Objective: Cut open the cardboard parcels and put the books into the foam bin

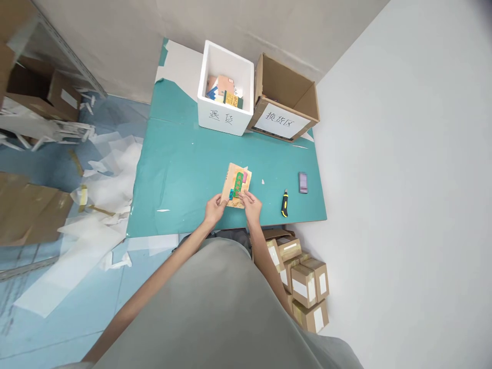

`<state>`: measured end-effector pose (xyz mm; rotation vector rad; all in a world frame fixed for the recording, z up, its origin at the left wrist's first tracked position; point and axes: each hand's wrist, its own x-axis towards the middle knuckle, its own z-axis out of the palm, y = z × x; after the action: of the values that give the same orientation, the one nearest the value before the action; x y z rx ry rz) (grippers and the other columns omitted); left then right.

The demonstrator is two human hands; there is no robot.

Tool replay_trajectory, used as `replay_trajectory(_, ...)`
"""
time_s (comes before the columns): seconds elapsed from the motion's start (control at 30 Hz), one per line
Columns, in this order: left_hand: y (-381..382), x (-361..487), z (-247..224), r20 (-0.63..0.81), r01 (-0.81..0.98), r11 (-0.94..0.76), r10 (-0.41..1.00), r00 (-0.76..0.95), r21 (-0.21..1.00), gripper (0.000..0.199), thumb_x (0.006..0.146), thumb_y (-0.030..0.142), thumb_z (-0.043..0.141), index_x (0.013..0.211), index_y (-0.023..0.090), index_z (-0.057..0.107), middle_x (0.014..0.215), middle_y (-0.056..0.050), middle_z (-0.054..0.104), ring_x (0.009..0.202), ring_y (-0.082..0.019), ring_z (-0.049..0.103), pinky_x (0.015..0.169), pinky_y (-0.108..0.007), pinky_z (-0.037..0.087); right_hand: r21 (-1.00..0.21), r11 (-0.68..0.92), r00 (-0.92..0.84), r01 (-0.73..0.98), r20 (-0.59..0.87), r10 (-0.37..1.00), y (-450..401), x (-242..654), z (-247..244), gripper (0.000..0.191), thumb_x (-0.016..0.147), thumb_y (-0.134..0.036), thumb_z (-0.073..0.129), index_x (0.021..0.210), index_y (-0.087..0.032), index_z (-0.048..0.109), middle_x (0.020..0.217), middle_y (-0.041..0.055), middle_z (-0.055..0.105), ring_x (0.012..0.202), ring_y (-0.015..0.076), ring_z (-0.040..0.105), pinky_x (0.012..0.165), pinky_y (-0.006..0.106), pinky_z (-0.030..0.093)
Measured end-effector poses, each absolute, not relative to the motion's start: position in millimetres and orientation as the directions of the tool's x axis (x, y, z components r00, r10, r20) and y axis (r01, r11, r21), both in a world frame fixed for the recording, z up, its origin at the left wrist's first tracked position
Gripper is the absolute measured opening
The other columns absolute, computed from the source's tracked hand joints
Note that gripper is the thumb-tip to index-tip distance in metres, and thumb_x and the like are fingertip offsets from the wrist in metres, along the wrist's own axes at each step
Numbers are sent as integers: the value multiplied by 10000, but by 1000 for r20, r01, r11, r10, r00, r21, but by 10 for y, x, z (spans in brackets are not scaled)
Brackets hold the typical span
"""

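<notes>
A small orange-tan book (pixel 231 179) with a green title panel on its cover is held over the near part of the green-topped table (pixel 177 169). My left hand (pixel 215 209) grips its lower left corner between thumb and fingers. At the lower right edge, my right hand (pixel 251 206) is closed on the same book, fingers lying partly over the cover. To the right, a black and yellow utility knife (pixel 285 203) lies on the table, apart from both hands. Beyond it rests a small dark phone-like rectangle (pixel 303 182).
At the table's back stand a white foam box (pixel 221 121) holding several books and a cardboard box (pixel 282 122) with a handwritten label. Sealed cartons (pixel 307 284) are stacked below the table's right end. Packing sheets (pixel 115 164) litter the floor at left, near an open carton (pixel 57 95).
</notes>
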<state>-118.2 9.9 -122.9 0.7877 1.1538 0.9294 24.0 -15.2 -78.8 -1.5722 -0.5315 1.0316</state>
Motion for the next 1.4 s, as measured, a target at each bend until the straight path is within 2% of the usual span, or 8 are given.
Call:
replay_trajectory(0.17, 71, -1234, -1209, -323, -112, 339, 936, 139, 934, 588, 773, 591, 768, 1154, 144, 760, 1149, -140, 822, 1053, -335, 777, 950, -424, 601, -951, -286, 557, -117, -301, 774, -53, 77, -755, 520, 746, -449, 847, 1141, -120, 771, 966, 124, 853, 974, 282, 812, 938, 399, 644)
replay_trajectory(0.3, -23, -1250, -1116, -207, 58, 201, 969, 138, 978, 526, 903, 572, 661, 1220, 172, 793, 1212, -127, 816, 1095, -360, 770, 982, -471, 598, -948, -316, 592, 47, -228, 773, 8, -13, -717, 579, 715, -492, 878, 1157, -136, 762, 1177, 155, 820, 1078, 287, 782, 962, 377, 625)
replay_trajectory(0.47, -106, -1243, -952, -22, 235, -47, 959, 283, 971, 390, 931, 438, 702, 1267, 266, 801, 1369, -92, 762, 1327, -327, 685, 1204, -475, 478, -954, -295, 608, 62, -198, 769, 1, 50, -764, 370, 838, -448, 653, 1062, -167, 740, 1085, 120, 825, 963, 257, 777, 841, 348, 634)
replay_trajectory(0.63, 114, -1344, -1003, -318, 80, 316, 948, 21, 945, 742, 852, 608, 783, 1420, 141, 684, 1545, -215, 619, 1471, -388, 565, 1232, -544, 450, -956, -243, 526, -163, -293, 799, -95, 227, -780, 397, 812, -437, 651, 1093, -164, 714, 1171, 123, 821, 994, 257, 778, 869, 357, 638)
replay_trajectory(0.8, 281, -1497, -1032, -564, -268, 630, 775, 285, 729, 789, 652, 657, 931, 1200, 111, 776, 1172, -201, 812, 1112, -386, 778, 989, -515, 628, -946, -246, 441, -211, -316, 840, -183, 249, -751, 445, 843, -457, 694, 1186, -176, 724, 1239, 117, 812, 1090, 275, 778, 977, 409, 634)
replay_trajectory(1.03, 328, -1385, -922, -507, -291, 504, 859, 72, 813, 771, 625, 610, 960, 1192, 116, 793, 1141, -172, 826, 1077, -353, 786, 967, -509, 639, -954, -288, 508, -82, -289, 811, -113, 125, -669, 595, 815, -457, 827, 1332, -181, 721, 1513, 140, 669, 1410, 286, 639, 1181, 434, 532)
replay_trajectory(1.27, 274, -1283, -750, -331, -71, 360, 907, 261, 930, 565, 710, 554, 910, 1118, 172, 825, 1194, -148, 817, 1148, -360, 768, 1055, -504, 601, -965, -249, 437, -85, -261, 861, 41, -132, -588, 422, 862, -539, 786, 1128, -212, 760, 1133, 65, 833, 1113, 254, 765, 988, 346, 628)
replay_trajectory(1.4, 457, -1532, -720, -303, -10, 304, 952, 49, 953, 673, 755, 551, 883, 1288, 165, 746, 1370, -191, 740, 1207, -328, 733, 1046, -469, 594, -965, -197, 394, -171, -250, 884, 34, -8, -596, 419, 917, -588, 695, 1049, -194, 747, 1021, 59, 839, 938, 250, 785, 854, 342, 650)
